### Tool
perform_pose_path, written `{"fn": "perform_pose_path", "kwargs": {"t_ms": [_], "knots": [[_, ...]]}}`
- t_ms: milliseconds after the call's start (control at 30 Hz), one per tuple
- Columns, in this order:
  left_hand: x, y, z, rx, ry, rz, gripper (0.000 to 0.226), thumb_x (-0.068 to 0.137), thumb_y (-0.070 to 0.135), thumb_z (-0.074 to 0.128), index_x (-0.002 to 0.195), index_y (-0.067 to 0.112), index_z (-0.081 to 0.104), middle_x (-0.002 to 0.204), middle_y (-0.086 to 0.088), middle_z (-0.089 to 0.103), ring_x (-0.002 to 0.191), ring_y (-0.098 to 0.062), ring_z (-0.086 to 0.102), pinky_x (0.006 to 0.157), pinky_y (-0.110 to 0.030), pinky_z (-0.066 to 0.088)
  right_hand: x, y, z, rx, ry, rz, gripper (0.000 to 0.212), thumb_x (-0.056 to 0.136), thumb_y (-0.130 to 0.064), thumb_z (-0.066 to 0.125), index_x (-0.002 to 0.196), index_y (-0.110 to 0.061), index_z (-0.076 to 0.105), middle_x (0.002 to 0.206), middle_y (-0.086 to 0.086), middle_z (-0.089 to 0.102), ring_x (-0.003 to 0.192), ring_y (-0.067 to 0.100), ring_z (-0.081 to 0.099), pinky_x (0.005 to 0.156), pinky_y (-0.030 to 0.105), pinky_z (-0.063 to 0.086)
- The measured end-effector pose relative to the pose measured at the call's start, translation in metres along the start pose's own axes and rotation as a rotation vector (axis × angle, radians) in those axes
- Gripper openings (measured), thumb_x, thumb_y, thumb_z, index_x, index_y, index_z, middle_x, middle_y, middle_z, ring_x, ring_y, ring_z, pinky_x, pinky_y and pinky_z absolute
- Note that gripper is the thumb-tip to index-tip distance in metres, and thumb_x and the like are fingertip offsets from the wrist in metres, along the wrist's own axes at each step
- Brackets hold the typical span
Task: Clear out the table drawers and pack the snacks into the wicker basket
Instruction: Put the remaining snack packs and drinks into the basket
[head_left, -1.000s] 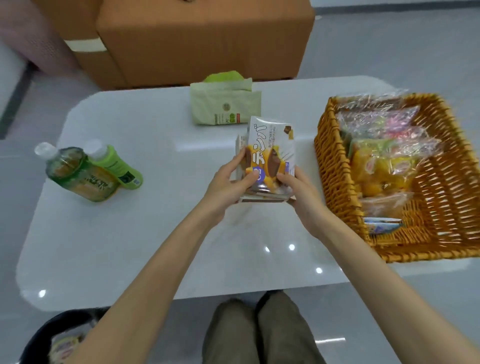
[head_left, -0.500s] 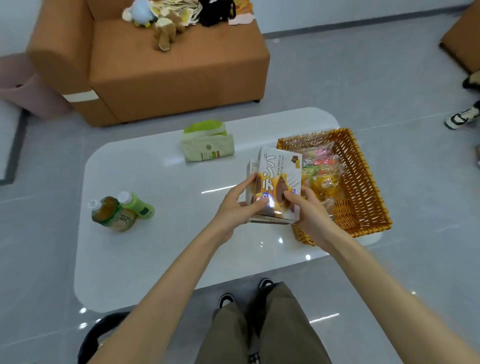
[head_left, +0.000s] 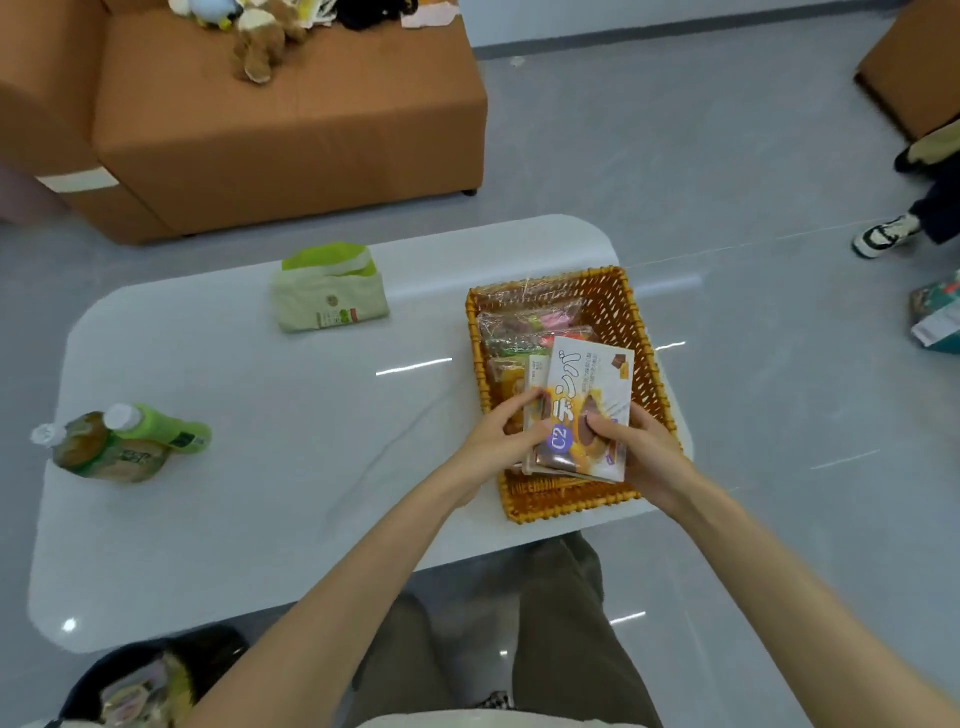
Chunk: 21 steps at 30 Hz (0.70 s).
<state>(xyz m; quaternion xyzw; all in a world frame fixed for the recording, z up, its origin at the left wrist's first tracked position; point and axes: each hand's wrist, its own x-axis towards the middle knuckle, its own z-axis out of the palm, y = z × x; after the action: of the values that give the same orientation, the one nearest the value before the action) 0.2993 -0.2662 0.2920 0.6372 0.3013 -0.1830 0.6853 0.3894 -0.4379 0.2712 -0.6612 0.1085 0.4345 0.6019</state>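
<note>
Head view: left hand (head_left: 498, 441) and right hand (head_left: 639, 452) each grip one side of a stack of snack packets (head_left: 592, 395), held tilted over the near end of the wicker basket (head_left: 571, 504) at the table's (head_left: 260, 519) near right corner. Two bottles (head_left: 119, 441) are by the left edge, and a tissue pack (head_left: 330, 296) by the far edge.

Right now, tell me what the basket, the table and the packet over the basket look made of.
Basket: woven wicker or rattan, orange-brown and matte; the open weave shows.
Table: hard, glossy white top, perhaps glass or stone; it mirrors the lights.
Packet: printed film or thin card, hard to tell; flat, with a slight sheen.
</note>
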Motion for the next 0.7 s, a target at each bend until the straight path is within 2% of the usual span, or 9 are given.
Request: {"fn": "perform_pose_path", "kwargs": {"t_ms": [100, 167, 267, 400, 567, 700], "knots": [[0.034, 0.007, 0.04, 0.054, 0.027, -0.05, 0.048, 0.099, 0.03, 0.049, 0.145, 0.029, 0.035, 0.147, 0.003, 0.043, 0.127, -0.014, 0.047, 0.095, -0.027, 0.048, 0.02, -0.008, -0.053, -0.134, 0.083, 0.026, 0.061, 0.077, -0.027, 0.075, 0.132, -0.021, 0.048, 0.121, 0.005, 0.065, 0.099, 0.023, 0.069, 0.079, 0.043, 0.059], [0.054, 0.009, 0.064, 0.057, 0.077, -0.109, 0.046, 0.101, 0.026, 0.044, 0.146, 0.024, 0.035, 0.148, -0.001, 0.041, 0.133, -0.018, 0.042, 0.106, -0.034, 0.041, 0.033, -0.01, -0.082, -0.256, 0.14, 0.056, 0.069, 0.077, -0.029, 0.076, 0.137, -0.021, 0.041, 0.127, 0.005, 0.061, 0.104, 0.024, 0.066, 0.082, 0.043, 0.058], [0.078, 0.005, 0.093, 0.034, 0.136, -0.205, 0.044, 0.103, 0.024, 0.04, 0.146, 0.021, 0.035, 0.15, -0.002, 0.039, 0.135, -0.02, 0.04, 0.108, -0.035, 0.04, 0.051, -0.005, -0.107, -0.436, 0.187, 0.086, 0.073, 0.081, -0.027, 0.074, 0.14, -0.021, 0.033, 0.134, 0.006, 0.053, 0.115, 0.026, 0.058, 0.09, 0.045, 0.052], [0.099, -0.012, 0.112, 0.03, 0.189, -0.265, 0.044, 0.103, 0.017, 0.038, 0.147, 0.017, 0.035, 0.15, -0.002, 0.039, 0.134, -0.019, 0.04, 0.109, -0.034, 0.038, 0.075, 0.015, -0.109, -0.569, 0.182, 0.055, 0.072, 0.084, -0.026, 0.072, 0.142, -0.023, 0.028, 0.138, 0.005, 0.048, 0.122, 0.025, 0.053, 0.095, 0.045, 0.05], [0.117, -0.043, 0.115, -0.021, 0.258, -0.343, 0.044, 0.102, 0.019, 0.041, 0.145, 0.02, 0.036, 0.148, -0.006, 0.041, 0.134, -0.02, 0.04, 0.105, -0.033, 0.04, 0.11, 0.046, -0.087, -0.597, 0.256, -0.001, 0.072, 0.086, -0.02, 0.069, 0.145, -0.017, 0.028, 0.141, 0.007, 0.046, 0.13, 0.028, 0.045, 0.106, 0.048, 0.041], [0.131, -0.062, 0.116, -0.008, 0.252, -0.364, 0.045, 0.103, 0.023, 0.038, 0.148, 0.02, 0.032, 0.15, -0.005, 0.038, 0.136, -0.02, 0.037, 0.109, -0.032, 0.036, 0.134, 0.065, -0.084, -0.571, 0.279, 0.055, 0.071, 0.088, -0.013, 0.066, 0.146, -0.016, 0.025, 0.142, 0.01, 0.043, 0.131, 0.029, 0.043, 0.108, 0.048, 0.04]]}}
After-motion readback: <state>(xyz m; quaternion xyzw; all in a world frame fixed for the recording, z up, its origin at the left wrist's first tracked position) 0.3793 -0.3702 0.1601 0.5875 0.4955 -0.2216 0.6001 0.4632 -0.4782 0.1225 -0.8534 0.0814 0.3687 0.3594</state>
